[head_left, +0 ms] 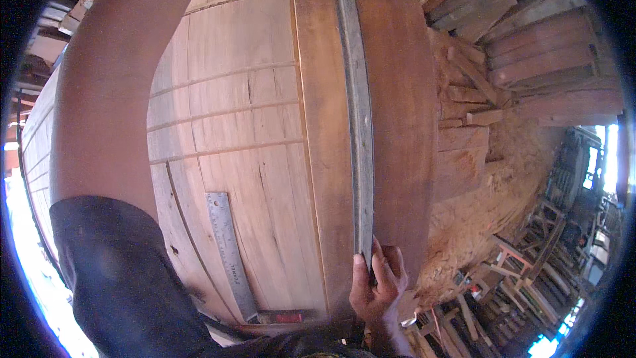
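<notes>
Bar of grey metal (360, 106) laid lengthwise over a reddish-brown board (401, 126), its near end pinched by the right hand (379, 285).
One straight, narrow bar is held between thumb and fingers and extended past the board's far edge; the left hand's state cannot be told, only a bare forearm (112, 113) and dark sleeve (126, 265) being shown. Left of the smooth board, a pale, grained wood panel (281, 179) is crossed by three thin lines (225, 115); toward its near edge one flat steel ruler (228, 245) is laid.

left arm (109, 113) and metal bar (360, 106) cut off at top; left hand unseen
</notes>
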`<state>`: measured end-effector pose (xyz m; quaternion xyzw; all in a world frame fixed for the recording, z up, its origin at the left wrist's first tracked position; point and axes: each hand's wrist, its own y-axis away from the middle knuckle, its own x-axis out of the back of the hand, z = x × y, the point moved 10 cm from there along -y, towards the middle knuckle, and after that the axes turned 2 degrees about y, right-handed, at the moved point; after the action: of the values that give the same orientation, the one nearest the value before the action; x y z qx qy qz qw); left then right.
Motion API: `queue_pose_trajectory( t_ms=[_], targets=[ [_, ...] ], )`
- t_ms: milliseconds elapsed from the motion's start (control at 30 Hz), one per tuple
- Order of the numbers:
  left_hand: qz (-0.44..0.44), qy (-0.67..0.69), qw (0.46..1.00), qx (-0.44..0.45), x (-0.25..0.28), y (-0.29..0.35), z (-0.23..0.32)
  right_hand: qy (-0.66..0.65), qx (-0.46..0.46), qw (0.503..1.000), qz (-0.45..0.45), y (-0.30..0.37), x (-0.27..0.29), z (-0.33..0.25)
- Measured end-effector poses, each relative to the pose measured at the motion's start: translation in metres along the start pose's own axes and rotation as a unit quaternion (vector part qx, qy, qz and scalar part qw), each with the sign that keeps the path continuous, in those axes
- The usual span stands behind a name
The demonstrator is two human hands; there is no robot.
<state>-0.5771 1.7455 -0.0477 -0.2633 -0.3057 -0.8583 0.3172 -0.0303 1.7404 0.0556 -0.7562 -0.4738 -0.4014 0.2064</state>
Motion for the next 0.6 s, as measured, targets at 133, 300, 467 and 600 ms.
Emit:
queue_pose_trajectory(
  t_ms=[133, 300, 467, 600],
  targets=[
    [-0.003, -0.001, 1.0, 0.004, 0.0033, -0.0013, -0.0002, -0.004, 0.017, 1.0, 0.009, -0.0038, 0.001, -0.0009],
    [-0.01, 0.002, 1.0, 0.009, 0.0026, -0.0037, 0.0002, -0.009, 0.015, 1.0, 0.002, -0.0075, 0.0003, -0.0021],
    [-0.015, 0.003, 1.0, 0.014, 0.0014, -0.0037, -0.0009, -0.018, -0.008, 1.0, 0.005, -0.005, -0.0022, 0.0037],
    [-0.02, 0.005, 1.0, 0.018, 0.0019, -0.0039, -0.0007, -0.022, -0.007, 1.0, -0.002, -0.0064, 0.0002, 0.0025]
  ],
)
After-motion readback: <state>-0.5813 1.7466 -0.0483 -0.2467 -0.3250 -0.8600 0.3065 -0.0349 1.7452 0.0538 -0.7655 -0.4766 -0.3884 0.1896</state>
